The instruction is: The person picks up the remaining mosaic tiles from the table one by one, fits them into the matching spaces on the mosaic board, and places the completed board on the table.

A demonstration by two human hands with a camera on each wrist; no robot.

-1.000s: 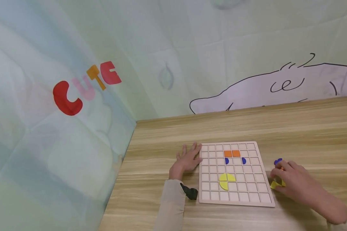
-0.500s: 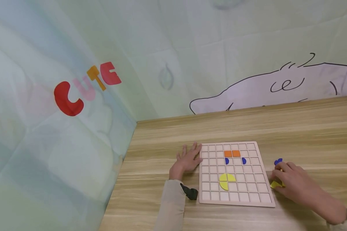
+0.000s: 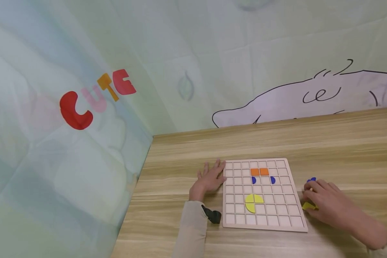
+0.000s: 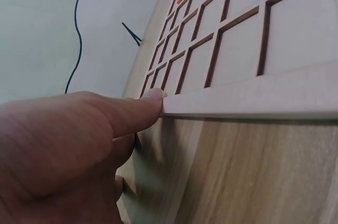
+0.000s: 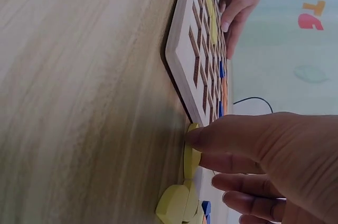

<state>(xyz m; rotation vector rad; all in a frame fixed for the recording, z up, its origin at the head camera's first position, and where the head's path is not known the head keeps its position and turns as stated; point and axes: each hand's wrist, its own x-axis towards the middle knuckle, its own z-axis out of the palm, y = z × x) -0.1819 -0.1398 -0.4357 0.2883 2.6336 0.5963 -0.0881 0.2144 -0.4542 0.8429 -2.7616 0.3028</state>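
A pale wooden grid board [image 3: 266, 228] lies on the table, with two orange squares [image 3: 259, 172], two blue half-round pieces and three yellow quarter-circles [image 3: 249, 199] in its cells. My left hand [image 3: 209, 181] rests flat at the board's left edge with fingers spread, its thumb against the rim in the left wrist view. Right of the board, my right hand [image 3: 327, 202] bends over a small pile of loose pieces. Its thumb and index finger pinch a yellow piece [image 5: 190, 161] in the right wrist view. The hand hides much of the pile.
More yellow pieces [image 5: 173, 204] and a blue piece [image 3: 312, 179] lie around the right fingers. The wood-grain table [image 3: 180, 150] meets printed cloth walls at the back and left. A black wrist strap [image 3: 212, 215] is beside the left cuff.
The right fingers have closed in slightly over the pile, covering an orange piece and part of the yellow ones seen before. The left hand and the pieces on the board stay put.
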